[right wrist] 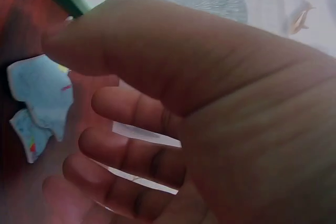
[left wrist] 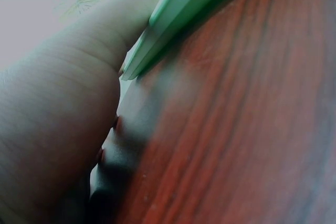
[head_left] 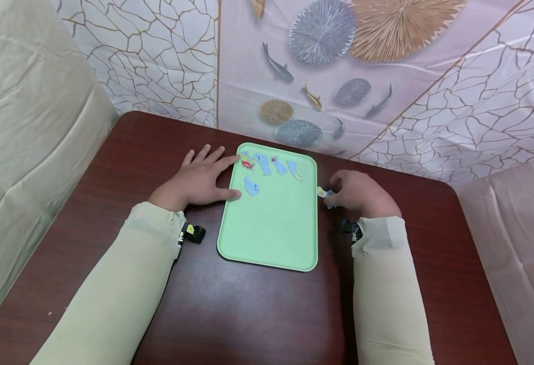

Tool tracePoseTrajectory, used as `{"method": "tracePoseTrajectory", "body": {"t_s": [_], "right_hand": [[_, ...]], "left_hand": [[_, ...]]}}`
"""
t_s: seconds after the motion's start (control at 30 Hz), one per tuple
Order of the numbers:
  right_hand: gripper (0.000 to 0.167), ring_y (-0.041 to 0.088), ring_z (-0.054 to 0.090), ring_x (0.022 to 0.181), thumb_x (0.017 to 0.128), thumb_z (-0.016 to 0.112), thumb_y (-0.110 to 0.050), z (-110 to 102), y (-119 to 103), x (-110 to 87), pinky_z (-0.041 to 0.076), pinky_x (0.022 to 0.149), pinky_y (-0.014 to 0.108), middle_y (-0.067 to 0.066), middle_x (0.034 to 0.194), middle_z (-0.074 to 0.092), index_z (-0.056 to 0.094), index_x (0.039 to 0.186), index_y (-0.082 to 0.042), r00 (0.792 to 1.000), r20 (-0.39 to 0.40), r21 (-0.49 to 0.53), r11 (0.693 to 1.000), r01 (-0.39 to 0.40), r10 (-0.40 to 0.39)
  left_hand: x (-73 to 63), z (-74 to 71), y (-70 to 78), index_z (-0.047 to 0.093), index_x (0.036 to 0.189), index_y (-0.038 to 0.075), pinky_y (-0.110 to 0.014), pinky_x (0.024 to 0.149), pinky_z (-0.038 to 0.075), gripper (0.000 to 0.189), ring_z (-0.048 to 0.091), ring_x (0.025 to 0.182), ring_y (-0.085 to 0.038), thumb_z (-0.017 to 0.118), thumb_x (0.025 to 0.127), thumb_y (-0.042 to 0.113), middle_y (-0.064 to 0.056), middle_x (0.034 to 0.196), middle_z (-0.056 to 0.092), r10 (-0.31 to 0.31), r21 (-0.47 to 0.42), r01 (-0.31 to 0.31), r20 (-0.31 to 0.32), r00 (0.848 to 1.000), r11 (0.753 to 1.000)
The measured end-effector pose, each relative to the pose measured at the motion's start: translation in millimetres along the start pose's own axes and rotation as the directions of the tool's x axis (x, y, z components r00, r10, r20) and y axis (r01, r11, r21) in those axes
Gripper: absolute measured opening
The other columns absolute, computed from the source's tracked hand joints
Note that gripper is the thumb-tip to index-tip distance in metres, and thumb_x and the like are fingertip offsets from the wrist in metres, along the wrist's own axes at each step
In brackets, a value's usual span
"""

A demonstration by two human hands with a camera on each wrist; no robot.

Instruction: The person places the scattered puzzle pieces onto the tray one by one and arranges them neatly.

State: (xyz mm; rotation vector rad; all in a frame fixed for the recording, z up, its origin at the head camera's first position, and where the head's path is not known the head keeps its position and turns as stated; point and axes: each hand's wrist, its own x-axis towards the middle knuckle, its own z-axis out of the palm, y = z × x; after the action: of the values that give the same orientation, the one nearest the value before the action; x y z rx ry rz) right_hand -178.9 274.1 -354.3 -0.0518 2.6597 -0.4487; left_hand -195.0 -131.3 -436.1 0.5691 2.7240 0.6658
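A light green tray (head_left: 271,223) lies on the table. Several flat blue puzzle-like pieces (head_left: 251,186) are on its far half, one of them with red and yellow (head_left: 247,163). My left hand (head_left: 198,177) is spread at the tray's left side, thumb and index finger touching its rim, the other fingers over the table. Beyond the right rim, my right hand (head_left: 355,190) bends over more pieces. In the right wrist view, two overlapping blue pieces (right wrist: 44,90) lie by the thumb tip. The thumb hides part of the fingers there, so a pinch cannot be confirmed.
The dark brown wooden table (head_left: 230,314) runs up to a patterned cloth wall (head_left: 257,71) at the back. Pale cloth hangs (head_left: 29,126) at the left and right sides. Each wrist carries a small black camera strap (head_left: 193,233).
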Motion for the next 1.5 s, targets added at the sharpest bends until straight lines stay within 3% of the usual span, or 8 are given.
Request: {"method": "tracePoseTrajectory", "body": {"t_s": [0.23,0.5,0.67,0.9,1.27,1.5], "right_hand": [[0.05,0.03,0.074,0.08,0.091,0.088,-0.025,6.5,7.3,2.0,0.065,0.063,0.043,0.015,0.13,0.07,0.067,0.134,-0.01,0.999,0.041,0.041,0.999,-0.02,0.019],[0.045,0.032,0.07,0.109,0.092,0.087,-0.025,12.0,14.9,2.4,0.064,0.079,0.043,0.016,0.132,0.074,0.071,0.131,-0.01,0.999,-0.031,-0.005,1.0,0.021,-0.021],[0.037,0.032,0.07,0.103,0.091,0.086,-0.023,14.2,17.8,2.4,0.063,0.077,0.043,0.013,0.122,0.075,0.074,0.124,-0.012,0.998,-0.052,0.004,1.0,0.028,-0.028],[0.035,0.031,0.068,0.106,0.091,0.084,-0.021,16.7,19.5,3.7,0.059,0.091,0.049,0.013,0.119,0.075,0.074,0.123,-0.01,0.996,-0.077,-0.009,0.999,0.048,-0.048],[0.033,0.032,0.067,0.103,0.093,0.083,-0.02,15.9,17.4,3.0,0.059,0.089,0.048,0.014,0.118,0.074,0.073,0.123,-0.008,0.993,-0.105,-0.005,0.999,0.047,-0.047],[0.035,0.035,0.065,0.106,0.094,0.082,-0.017,9.0,9.2,-3.6,0.057,0.093,0.052,0.019,0.121,0.072,0.072,0.124,-0.003,0.976,-0.196,-0.029,0.995,0.094,-0.098]], "left_hand": [[0.6,0.6,-1.2,0.023,0.18,0.044,-0.071,0.139,-0.004,0.101,-0.007,0.178,-0.043,0.069,0.098,0.079,-0.011,0.191,0.009,-0.002,-0.002,0.002,0.006,1.0,1.0],[-0.3,0.7,-2.1,0.023,0.18,0.046,-0.071,0.139,-0.005,0.101,-0.008,0.178,-0.042,0.07,0.098,0.079,-0.01,0.192,0.009,0.002,-0.013,-0.002,0.007,1.0,1.0],[-0.7,0.1,-0.6,0.023,0.18,0.045,-0.071,0.139,-0.005,0.101,-0.008,0.178,-0.042,0.07,0.098,0.079,-0.01,0.192,0.009,0.0,-0.01,0.001,0.008,1.0,1.0],[0.0,1.2,-0.9,0.023,0.18,0.045,-0.071,0.139,-0.005,0.101,-0.007,0.178,-0.042,0.07,0.098,0.079,-0.01,0.192,0.009,-0.001,-0.005,0.001,0.006,1.0,1.0],[-0.2,1.2,-1.1,0.023,0.18,0.045,-0.071,0.139,-0.004,0.1,-0.007,0.178,-0.043,0.069,0.098,0.079,-0.01,0.191,0.01,0.002,-0.003,-0.002,0.0,1.0,1.0],[-1.7,0.0,0.7,0.024,0.18,0.043,-0.072,0.139,-0.004,0.1,-0.006,0.178,-0.043,0.07,0.099,0.078,-0.012,0.191,0.01,0.001,-0.006,-0.001,0.002,1.0,1.0]]}}
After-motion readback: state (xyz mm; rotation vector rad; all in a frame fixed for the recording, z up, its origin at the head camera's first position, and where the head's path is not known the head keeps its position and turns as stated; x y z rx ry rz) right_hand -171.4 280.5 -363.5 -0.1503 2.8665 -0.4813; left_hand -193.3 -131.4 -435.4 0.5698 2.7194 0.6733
